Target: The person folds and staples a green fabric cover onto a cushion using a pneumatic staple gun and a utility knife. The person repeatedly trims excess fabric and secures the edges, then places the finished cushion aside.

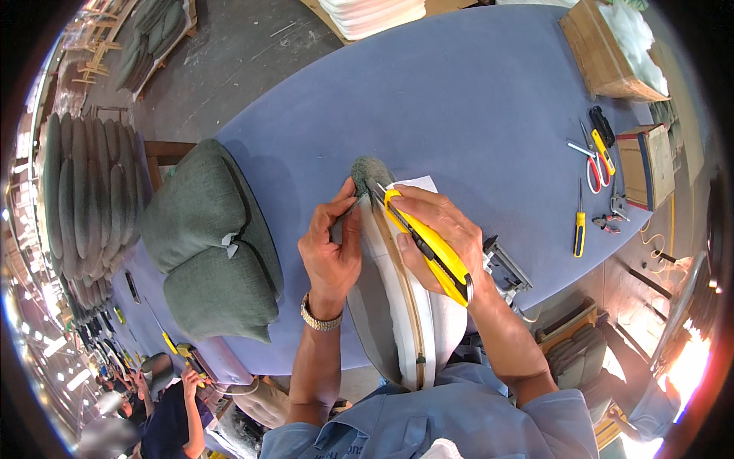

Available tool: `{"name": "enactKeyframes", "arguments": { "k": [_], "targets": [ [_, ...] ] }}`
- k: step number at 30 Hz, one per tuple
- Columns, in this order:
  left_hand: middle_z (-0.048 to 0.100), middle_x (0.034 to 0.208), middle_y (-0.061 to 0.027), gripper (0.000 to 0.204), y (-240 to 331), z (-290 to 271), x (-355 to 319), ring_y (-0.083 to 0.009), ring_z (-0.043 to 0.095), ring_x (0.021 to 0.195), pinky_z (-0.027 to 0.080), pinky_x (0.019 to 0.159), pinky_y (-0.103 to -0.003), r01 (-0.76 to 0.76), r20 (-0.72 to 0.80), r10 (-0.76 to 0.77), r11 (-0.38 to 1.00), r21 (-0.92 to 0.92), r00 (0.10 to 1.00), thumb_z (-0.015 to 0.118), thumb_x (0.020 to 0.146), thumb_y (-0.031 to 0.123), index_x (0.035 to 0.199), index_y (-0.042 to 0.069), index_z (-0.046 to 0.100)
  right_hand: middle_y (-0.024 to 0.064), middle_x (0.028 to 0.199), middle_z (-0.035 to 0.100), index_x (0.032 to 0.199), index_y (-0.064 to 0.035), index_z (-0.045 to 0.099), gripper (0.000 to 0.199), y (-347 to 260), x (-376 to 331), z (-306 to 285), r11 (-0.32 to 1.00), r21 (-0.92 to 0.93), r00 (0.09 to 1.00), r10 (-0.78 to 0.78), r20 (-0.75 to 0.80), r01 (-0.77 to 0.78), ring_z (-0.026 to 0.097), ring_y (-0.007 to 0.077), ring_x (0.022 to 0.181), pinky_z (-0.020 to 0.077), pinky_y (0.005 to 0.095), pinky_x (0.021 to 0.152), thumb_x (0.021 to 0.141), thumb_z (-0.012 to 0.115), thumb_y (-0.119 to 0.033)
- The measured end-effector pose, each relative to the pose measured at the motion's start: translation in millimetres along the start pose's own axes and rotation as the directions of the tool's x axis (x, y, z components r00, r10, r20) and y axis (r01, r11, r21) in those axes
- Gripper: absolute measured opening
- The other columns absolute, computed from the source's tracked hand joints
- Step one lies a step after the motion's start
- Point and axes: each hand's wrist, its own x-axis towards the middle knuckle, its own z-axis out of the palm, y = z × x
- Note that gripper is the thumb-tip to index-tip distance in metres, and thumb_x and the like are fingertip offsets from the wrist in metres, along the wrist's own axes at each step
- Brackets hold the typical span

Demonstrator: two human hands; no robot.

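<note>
The left hand (330, 252) is pinching the cushion's (397, 306) fabric edge; the right hand (440, 233) is gripping a yellow knife (428, 249) against it, with open table (459, 99) lying beyond.

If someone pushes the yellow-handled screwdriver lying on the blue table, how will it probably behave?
The yellow-handled screwdriver looks slim and round, so it would likely roll sideways. It seems light and stiff. The blue table looks fabric-covered, which may slow sliding.

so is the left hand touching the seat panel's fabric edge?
Touching. The head view shows the left hand with its fingers pinching the grey fabric at the edge of the upright seat panel, beside the yellow utility knife held in the right hand.
</note>
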Motion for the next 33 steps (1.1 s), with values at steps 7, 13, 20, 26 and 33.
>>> {"name": "enactKeyframes", "arguments": {
  "k": [7, 13, 20, 26, 33],
  "targets": [
    [0.074, 0.126, -0.0199, 0.005, 0, 1, 2, -0.0171, 0.072, 0.107, 0.057, 0.093, -0.031, 0.024, 0.001, -0.024, 0.999, -0.028, 1.000, 0.065, 0.100, -0.003, 0.104, -0.003, 0.064, 0.0250, 0.131, 0.070, 0.121, 0.0051, 0.070, 0.039, 5, 3, 2, 1.000, 0.026, 1.000, -0.006, 0.010, 0.005, 0.069, 0.0349, 0.124, 0.0562, 0.0406, 0.104, 0.082, 0.066, 0.006],
    [0.077, 0.119, -0.0171, 0.010, 5, 3, 5, -0.0134, 0.072, 0.101, 0.058, 0.090, -0.028, 0.074, -0.017, -0.075, 0.996, -0.052, 0.997, 0.072, 0.096, -0.001, 0.106, -0.003, 0.067, 0.0246, 0.131, 0.070, 0.121, 0.0048, 0.069, 0.036, 8, 1, 4, 0.999, 0.044, 1.000, -0.005, 0.014, 0.005, 0.069, 0.0341, 0.124, 0.0556, 0.0404, 0.105, 0.085, 0.065, 0.006],
    [0.079, 0.111, -0.0198, 0.010, 1, 7, 6, -0.0144, 0.077, 0.092, 0.060, 0.079, -0.027, 0.089, -0.076, -0.091, 0.996, -0.033, 0.993, 0.077, 0.091, -0.001, 0.097, 0.000, 0.069, 0.0234, 0.133, 0.069, 0.123, 0.0033, 0.068, 0.036, -1, -5, 6, 0.998, 0.023, 0.998, 0.053, 0.026, -0.053, 0.069, 0.0328, 0.124, 0.0557, 0.0382, 0.105, 0.087, 0.067, 0.004],
    [0.078, 0.115, -0.0198, 0.012, -3, 9, 5, -0.0163, 0.077, 0.095, 0.060, 0.079, -0.027, 0.109, -0.073, -0.114, 0.992, -0.059, 0.991, 0.076, 0.090, -0.003, 0.098, 0.000, 0.068, 0.0225, 0.134, 0.069, 0.123, 0.0021, 0.066, 0.036, -1, -7, 5, 0.997, 0.022, 0.997, 0.071, 0.038, -0.072, 0.069, 0.0328, 0.124, 0.0561, 0.0377, 0.104, 0.088, 0.068, 0.002],
    [0.076, 0.120, -0.0208, 0.023, 14, -9, 17, -0.0211, 0.077, 0.104, 0.060, 0.085, -0.030, 0.197, 0.099, -0.196, 0.980, -0.001, 0.976, 0.075, 0.085, -0.006, 0.105, -0.001, 0.066, 0.0226, 0.136, 0.068, 0.125, 0.0007, 0.065, 0.037, -2, -13, 5, 0.997, 0.028, 0.996, 0.072, 0.050, -0.073, 0.069, 0.0316, 0.124, 0.0564, 0.0379, 0.104, 0.088, 0.068, 0.001]
  ]
}}
